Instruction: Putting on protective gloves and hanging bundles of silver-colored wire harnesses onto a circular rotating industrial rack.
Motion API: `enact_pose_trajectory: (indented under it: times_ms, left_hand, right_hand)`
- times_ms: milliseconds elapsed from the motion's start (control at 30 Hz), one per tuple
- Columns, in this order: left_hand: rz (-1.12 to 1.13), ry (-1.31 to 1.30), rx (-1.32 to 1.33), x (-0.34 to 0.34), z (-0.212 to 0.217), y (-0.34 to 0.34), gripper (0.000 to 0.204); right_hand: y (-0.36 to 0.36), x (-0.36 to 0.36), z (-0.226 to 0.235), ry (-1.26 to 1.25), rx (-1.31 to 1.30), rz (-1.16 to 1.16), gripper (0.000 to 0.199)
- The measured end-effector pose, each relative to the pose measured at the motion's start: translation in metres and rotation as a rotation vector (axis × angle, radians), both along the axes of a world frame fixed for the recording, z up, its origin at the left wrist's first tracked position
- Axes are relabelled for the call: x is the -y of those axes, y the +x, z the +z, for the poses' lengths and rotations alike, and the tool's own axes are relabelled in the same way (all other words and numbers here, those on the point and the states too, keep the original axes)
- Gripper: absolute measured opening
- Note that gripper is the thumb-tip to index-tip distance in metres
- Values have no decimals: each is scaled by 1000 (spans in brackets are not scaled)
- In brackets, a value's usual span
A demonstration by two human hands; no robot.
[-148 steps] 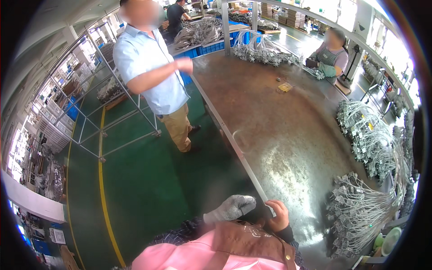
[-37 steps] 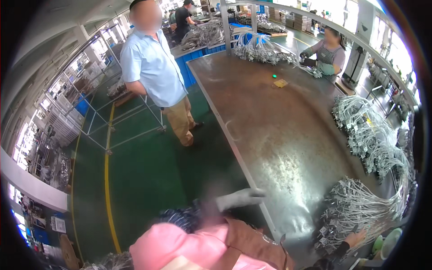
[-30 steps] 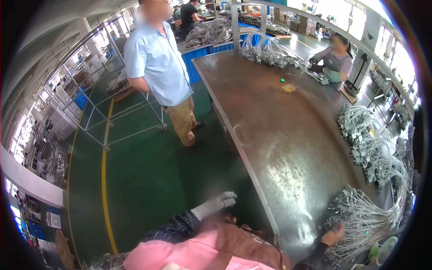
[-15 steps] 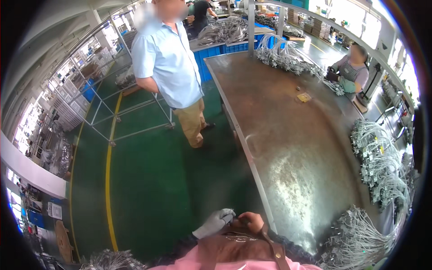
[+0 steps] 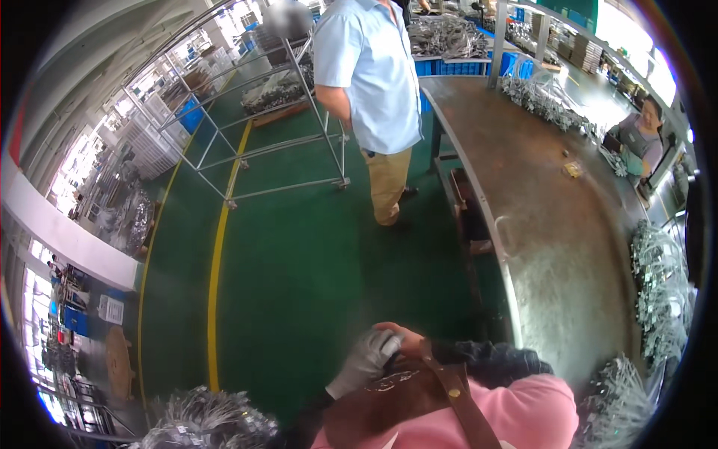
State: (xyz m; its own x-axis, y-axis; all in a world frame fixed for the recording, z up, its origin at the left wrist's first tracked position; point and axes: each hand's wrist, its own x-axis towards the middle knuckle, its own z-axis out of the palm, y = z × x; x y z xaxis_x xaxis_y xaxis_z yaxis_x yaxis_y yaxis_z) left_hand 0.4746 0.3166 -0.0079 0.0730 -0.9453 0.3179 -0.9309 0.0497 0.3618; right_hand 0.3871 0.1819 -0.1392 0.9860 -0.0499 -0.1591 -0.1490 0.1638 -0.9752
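My left hand (image 5: 371, 361), in a grey-white glove, is held close in front of the brown apron (image 5: 374, 408). Its fingers are curled. My right hand (image 5: 404, 338) is bare and touches the left one, partly hidden behind it, with its visible fingers bent. Something dark shows between the hands, too small and covered to name. Both hands are left of the metal-topped table (image 5: 553, 209), over the green floor.
Bundles of white cables (image 5: 662, 299) line the table's right side; another heap (image 5: 206, 423) lies at lower left. A person in a light blue shirt (image 5: 374, 75) stands ahead by a metal frame rack (image 5: 288, 138). A co-worker (image 5: 642, 138) sits across the table.
The view has turned left, so table and standing person appear further right. My hands have come closer together, the right now partly behind the left.
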Motion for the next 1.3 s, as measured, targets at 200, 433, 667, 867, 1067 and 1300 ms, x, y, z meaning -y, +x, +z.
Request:
enact_pose_trajectory:
  times_ms: [200,433,667,867,1067,1300]
  left_hand:
    - [412,1259,106,-201,-1,114,28]
    - [435,-71,-1355,-133,-22,107,29]
    - [436,-255,-521,-88,-60,124,35]
    - [257,-19,70,-93,-5,90,49]
    - [390,379,-321,-62,-56,96,33]
    - [32,304,-977,-50,-64,129,32]
  right_hand:
    - [35,92,47,-1234,-368,411,37]
    - [88,17,65,-592,-40,348,23]
    - [136,-39,74,-445,136,166,25]
    - [125,-50,29,-268,-117,229,58]
    - [133,-51,23,-457,-26,129,91]
    - [170,-24,90,-847,366,603,102]
